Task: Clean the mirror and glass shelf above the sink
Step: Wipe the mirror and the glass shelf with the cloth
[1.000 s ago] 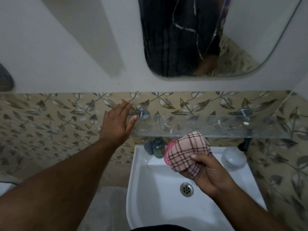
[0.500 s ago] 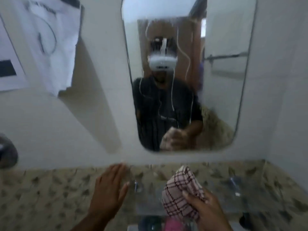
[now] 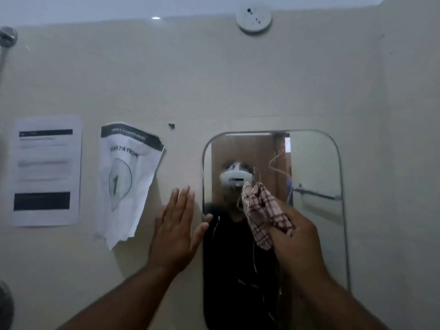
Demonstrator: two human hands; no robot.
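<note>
Two bare hands at a wall mirror, one gripping a checked cloth against the glass.

Nearest, the right hand (image 3: 295, 236) is closed around a bunched pink cloth with dark check lines (image 3: 263, 214), pressing it to the middle of the rounded-corner rectangular wall mirror (image 3: 316, 167). To its left, the left hand (image 3: 175, 231) lies open and flat on the beige wall, fingers together, its thumb at the mirror's left edge. Farther left on the wall hang a curled, torn white paper sign printed with a large numeral 1 (image 3: 126, 182) and a flat white printed notice (image 3: 46, 171). High above the mirror sits a round white wall fixture (image 3: 254, 19).
</note>
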